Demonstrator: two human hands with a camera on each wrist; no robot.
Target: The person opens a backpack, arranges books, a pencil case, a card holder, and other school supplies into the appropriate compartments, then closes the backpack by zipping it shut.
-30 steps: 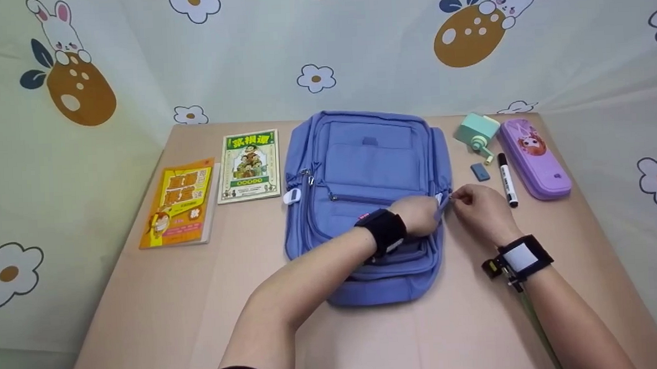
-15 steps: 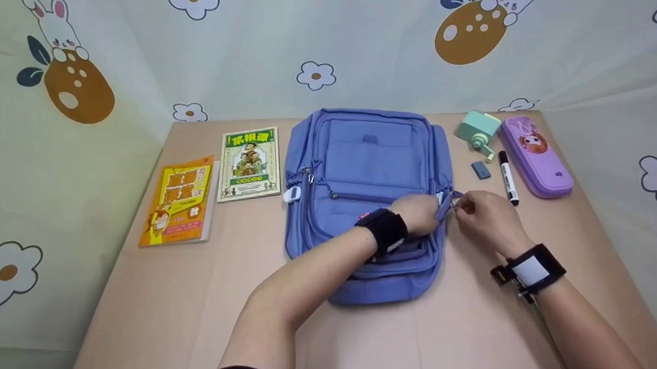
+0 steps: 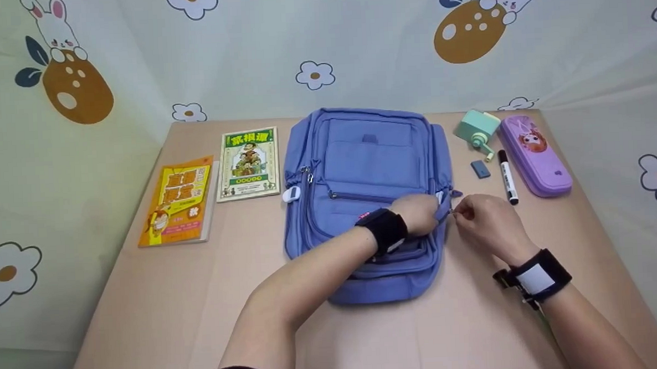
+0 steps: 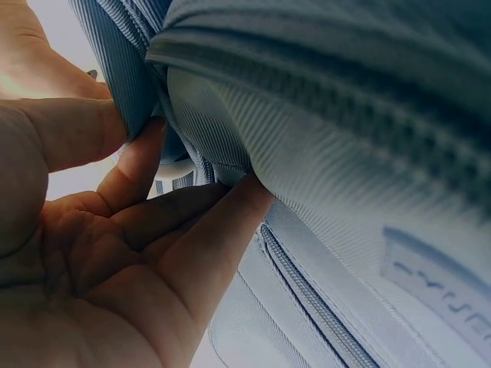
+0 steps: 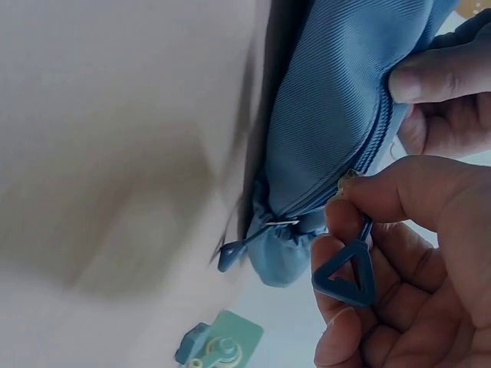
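Observation:
A blue backpack (image 3: 374,163) lies flat, front side up, on the table. Across its front reaches my left hand (image 3: 416,214), pinching the fabric at the bag's right edge between thumb and index finger; the left wrist view shows the pinched fold (image 4: 126,73). Beside that edge my right hand (image 3: 488,224) pinches a zipper slider (image 5: 349,181) between thumb and index finger. From it a triangular zipper pull (image 5: 345,289) hangs against the curled fingers. The closed-looking zipper teeth (image 5: 377,130) run from the slider up towards the left hand.
Left of the bag lie an orange book (image 3: 177,202) and a green-and-white book (image 3: 247,165). To the right are a mint crank pencil sharpener (image 3: 477,127), a blue eraser (image 3: 480,169), a marker (image 3: 508,178) and a purple pencil case (image 3: 538,158).
My right hand has slid a short way along the bag's right side, towards the person, with the zipper slider pinched. The left hand has stayed at the edge.

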